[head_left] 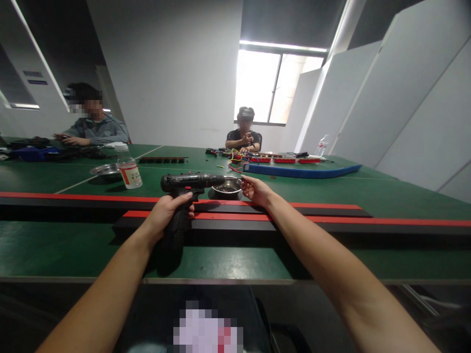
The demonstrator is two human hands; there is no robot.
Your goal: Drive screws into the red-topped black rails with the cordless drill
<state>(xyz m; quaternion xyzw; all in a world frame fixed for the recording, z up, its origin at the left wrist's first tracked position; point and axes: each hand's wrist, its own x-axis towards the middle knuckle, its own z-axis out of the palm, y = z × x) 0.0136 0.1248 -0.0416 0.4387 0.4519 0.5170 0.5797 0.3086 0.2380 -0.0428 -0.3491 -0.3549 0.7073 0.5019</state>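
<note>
My left hand (pixel 166 212) is wrapped round the grip of a black cordless drill (pixel 188 181), held level with its chuck pointing right. Just past the drill's tip, my right hand (pixel 256 190) has its thumb and fingers pinched together; whatever they hold is too small to make out. A metal bowl (pixel 225 195) of small dark pieces, perhaps screws, sits behind the drill's tip. Under my hands run two long black bars with red tops, a nearer bar (pixel 331 228) and a farther bar (pixel 73 202), lying side by side across the table.
On the left stand a clear bottle (pixel 131 175) with a label and a shallow metal dish (pixel 105 169). A long blue strip (pixel 301 171), red blocks (pixel 283 160) and coloured wires (pixel 235 157) lie farther back on the green table (pixel 235 262). Two people sit across it.
</note>
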